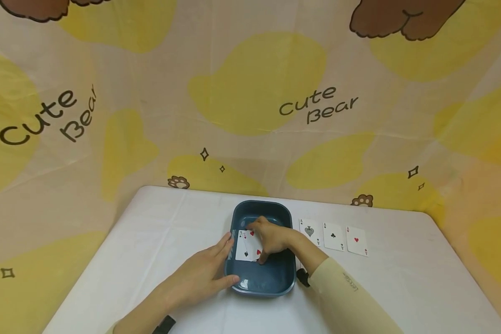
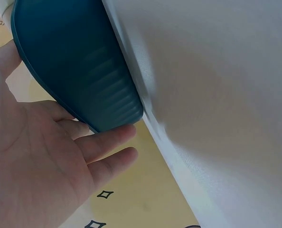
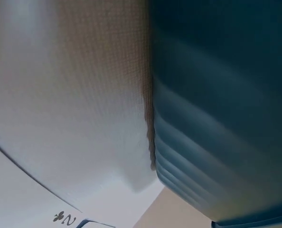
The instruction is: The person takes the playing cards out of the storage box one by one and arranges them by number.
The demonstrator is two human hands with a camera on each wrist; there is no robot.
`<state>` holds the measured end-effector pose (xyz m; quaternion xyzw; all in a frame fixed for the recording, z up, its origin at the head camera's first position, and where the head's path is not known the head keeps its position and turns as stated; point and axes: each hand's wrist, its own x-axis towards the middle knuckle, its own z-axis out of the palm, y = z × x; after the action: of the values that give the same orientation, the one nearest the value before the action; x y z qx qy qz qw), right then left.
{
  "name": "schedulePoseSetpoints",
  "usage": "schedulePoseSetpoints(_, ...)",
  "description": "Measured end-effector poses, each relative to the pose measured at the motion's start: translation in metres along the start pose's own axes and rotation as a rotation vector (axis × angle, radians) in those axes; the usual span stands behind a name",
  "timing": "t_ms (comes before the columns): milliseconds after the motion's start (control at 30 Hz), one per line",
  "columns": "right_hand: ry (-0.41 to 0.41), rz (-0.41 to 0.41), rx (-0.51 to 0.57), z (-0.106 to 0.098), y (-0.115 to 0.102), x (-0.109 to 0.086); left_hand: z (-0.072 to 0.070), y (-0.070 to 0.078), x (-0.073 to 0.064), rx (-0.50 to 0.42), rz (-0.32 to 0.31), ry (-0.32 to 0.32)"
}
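Observation:
A dark blue plastic tub (image 1: 262, 288) stands on the white table. Inside, toward its left wall, lie overlapping playing cards (image 1: 245, 247): one with black pips, and a hearts card partly over it. My right hand (image 1: 273, 236) reaches in over the right wall, its fingers at the hearts card's top end and its thumb at the bottom end, gripping it. My left hand (image 1: 198, 273) touches the tub's left side with fingers extended, the thumb near the front left rim. In the left wrist view its fingertips (image 2: 126, 133) lie along the tub's ribbed wall (image 2: 98, 85).
Right of the tub, an ace of spades (image 1: 310, 231), an ace of clubs (image 1: 333, 236) and an ace of hearts (image 1: 356, 241) lie face up in a row. A two of clubs (image 3: 36, 209) shows in the right wrist view. A patterned cloth (image 1: 250, 93) hangs behind the table.

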<state>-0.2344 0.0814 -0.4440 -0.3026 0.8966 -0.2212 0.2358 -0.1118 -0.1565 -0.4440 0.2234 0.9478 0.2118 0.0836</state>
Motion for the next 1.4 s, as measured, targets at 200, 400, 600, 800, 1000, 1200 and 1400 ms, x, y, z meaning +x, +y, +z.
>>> schedulePoseSetpoints(200,0.018,-0.012,-0.032,0.0,0.0,-0.001,-0.001,0.001,0.0,-0.002,0.011,0.004)
schedulePoseSetpoints(400,0.065,-0.068,-0.063,-0.004,-0.002,-0.004,-0.002,0.001,-0.001,0.0,0.01,-0.001)
schedulePoseSetpoints(600,0.1,-0.111,-0.056,-0.01,-0.006,-0.013,-0.002,0.001,-0.001,0.005,0.014,0.004)
schedulePoseSetpoints(800,0.109,-0.134,-0.046,-0.014,-0.006,-0.02,0.0,-0.001,-0.001,0.043,0.027,0.014)
schedulePoseSetpoints(1000,0.121,-0.129,-0.008,-0.016,-0.006,-0.028,0.002,-0.001,-0.002,0.05,0.034,0.011)
schedulePoseSetpoints(1200,0.135,-0.13,-0.006,-0.019,-0.007,-0.036,0.002,0.0,-0.003,0.048,0.039,0.017)
schedulePoseSetpoints(1400,0.151,-0.147,0.013,-0.022,-0.007,-0.045,0.003,0.0,-0.001,0.052,0.036,0.02)
